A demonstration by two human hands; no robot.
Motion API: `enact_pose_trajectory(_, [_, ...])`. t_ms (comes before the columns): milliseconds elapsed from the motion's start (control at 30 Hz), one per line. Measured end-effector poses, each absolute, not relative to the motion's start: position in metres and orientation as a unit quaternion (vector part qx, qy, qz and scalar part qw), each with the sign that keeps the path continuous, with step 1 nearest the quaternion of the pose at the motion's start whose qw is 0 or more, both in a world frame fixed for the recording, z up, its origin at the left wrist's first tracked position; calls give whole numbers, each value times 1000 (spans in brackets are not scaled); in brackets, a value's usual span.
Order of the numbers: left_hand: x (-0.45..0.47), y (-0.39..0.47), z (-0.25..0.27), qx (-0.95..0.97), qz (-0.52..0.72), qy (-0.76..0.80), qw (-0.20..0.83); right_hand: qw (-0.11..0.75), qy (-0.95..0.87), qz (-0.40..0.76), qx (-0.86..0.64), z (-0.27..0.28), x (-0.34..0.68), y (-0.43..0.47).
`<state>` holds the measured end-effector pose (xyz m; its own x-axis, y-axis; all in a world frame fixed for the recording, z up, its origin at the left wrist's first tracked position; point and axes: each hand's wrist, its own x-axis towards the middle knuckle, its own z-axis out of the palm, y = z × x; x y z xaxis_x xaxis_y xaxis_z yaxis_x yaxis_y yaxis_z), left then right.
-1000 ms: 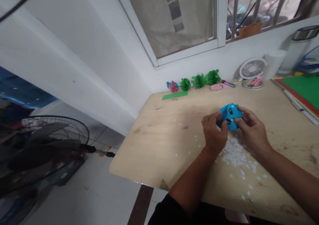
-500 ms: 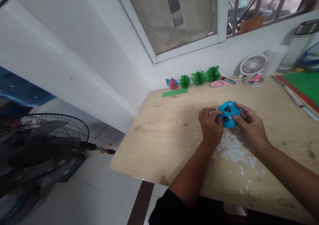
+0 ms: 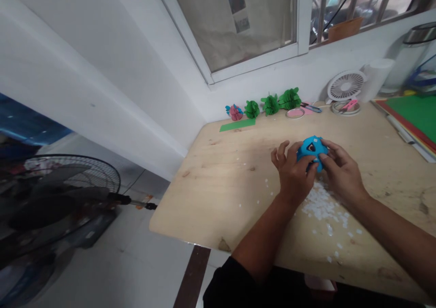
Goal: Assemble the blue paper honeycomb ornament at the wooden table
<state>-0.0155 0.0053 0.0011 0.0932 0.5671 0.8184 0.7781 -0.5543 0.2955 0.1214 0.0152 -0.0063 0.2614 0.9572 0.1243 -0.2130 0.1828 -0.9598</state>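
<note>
Well left of the blue papercraft (image 3: 319, 148), a green paper strip (image 3: 237, 125) lies on the tabletop (image 3: 204, 185); the left hand (image 3: 294, 175) pinches the papercraft's left side, white paper scraps (image 3: 322, 203) lie on its near side, and the right hand (image 3: 345, 174) clasps its right side.

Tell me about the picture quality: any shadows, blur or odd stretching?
Head view: a soft, faint shadow on the wooden table, left of the blue paper piece; head view, left edge: the floor fan looks dark, blurry and stretched; head view, top right: the scene beyond the window bars is pale and hazy.
</note>
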Motion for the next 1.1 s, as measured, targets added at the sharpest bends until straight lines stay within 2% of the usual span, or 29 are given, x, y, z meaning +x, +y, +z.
enact_pose_trajectory(367, [-16,2,5,-755,-475,-442,98,648,-427,417,-473,-6,121,15])
enact_pose_trajectory(600, [-15,2,7,-757,-486,-412,145,635,-469,375,-486,-3,121,12])
enact_pose_trajectory(1100, [-15,4,4,-742,-469,-479,2,639,-472,369,-483,-3,121,11])
